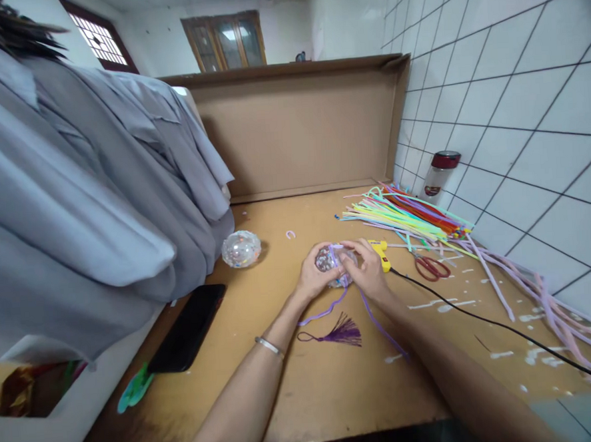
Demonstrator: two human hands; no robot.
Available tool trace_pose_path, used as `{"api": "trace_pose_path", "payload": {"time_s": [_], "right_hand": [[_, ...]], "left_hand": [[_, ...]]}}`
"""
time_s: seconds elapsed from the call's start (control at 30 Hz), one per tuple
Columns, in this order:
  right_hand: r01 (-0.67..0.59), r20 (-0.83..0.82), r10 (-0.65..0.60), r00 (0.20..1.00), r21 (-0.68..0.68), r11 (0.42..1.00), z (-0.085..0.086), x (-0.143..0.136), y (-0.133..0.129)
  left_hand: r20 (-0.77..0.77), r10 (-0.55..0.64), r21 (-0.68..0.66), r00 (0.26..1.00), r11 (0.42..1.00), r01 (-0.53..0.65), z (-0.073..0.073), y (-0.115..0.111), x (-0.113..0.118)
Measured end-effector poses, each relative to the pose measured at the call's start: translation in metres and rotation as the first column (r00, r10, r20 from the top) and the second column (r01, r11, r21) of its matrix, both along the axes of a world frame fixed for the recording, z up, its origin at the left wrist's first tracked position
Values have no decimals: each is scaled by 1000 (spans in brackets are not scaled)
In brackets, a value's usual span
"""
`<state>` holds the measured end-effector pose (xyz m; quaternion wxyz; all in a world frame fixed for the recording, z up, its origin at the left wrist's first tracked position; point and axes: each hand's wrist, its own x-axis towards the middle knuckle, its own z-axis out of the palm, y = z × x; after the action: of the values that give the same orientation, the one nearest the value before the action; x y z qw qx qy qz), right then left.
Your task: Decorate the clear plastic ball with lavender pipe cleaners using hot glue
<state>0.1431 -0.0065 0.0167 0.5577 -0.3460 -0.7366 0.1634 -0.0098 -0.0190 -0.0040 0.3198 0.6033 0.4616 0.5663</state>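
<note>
Between both hands is a clear ball point(328, 259) with whitish specks and a purple pipe cleaner point(326, 312) across its front. The pipe cleaner's two loose ends trail down onto the table. My left hand point(313, 273) is wrapped round the ball's left side, thumb on its front. On the other side, my right hand point(368, 270) holds ball and strip, its thumb pressed near the middle. A dark purple tassel point(345, 331) with a loop lies just below the hands. Right behind my right hand sits a yellow glue gun point(382, 256), partly hidden.
Another clear ball point(241, 249) stands at left, near a black phone point(189, 327) and a green object point(135, 389). Bundled pipe cleaners point(400, 211), red-handled scissors point(432, 267), a jar point(439, 174) and a black cord point(461, 304) lie right. A cardboard panel point(300, 127) closes the back.
</note>
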Motion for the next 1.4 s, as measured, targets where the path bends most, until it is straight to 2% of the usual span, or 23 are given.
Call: {"api": "trace_pose_path", "payload": {"time_s": [0.17,0.4,0.63,0.87,1.23,1.4], "right_hand": [[33,54,-37,998,72,997,6,1,-2],[89,147,-113,983,160,983,6,-2,8],[53,273,-109,956,205,977,-2,5,5],[52,304,-129,944,248,967,-5,4,4],[10,234,-42,971,139,990,1,5,0],[-81,215,65,975,71,994,1,11,-3]], "left_hand": [[-33,-9,14,999,1000,10,-2,1,0],[-154,22,149,988,989,1,-3,2,2],[-107,-22,103,994,994,33,-2,-2,4],[-99,-11,92,995,996,21,-3,-2,4],[-89,-43,82,995,995,51,-2,-1,2],[-68,-57,51,996,997,61,-3,0,0]]}}
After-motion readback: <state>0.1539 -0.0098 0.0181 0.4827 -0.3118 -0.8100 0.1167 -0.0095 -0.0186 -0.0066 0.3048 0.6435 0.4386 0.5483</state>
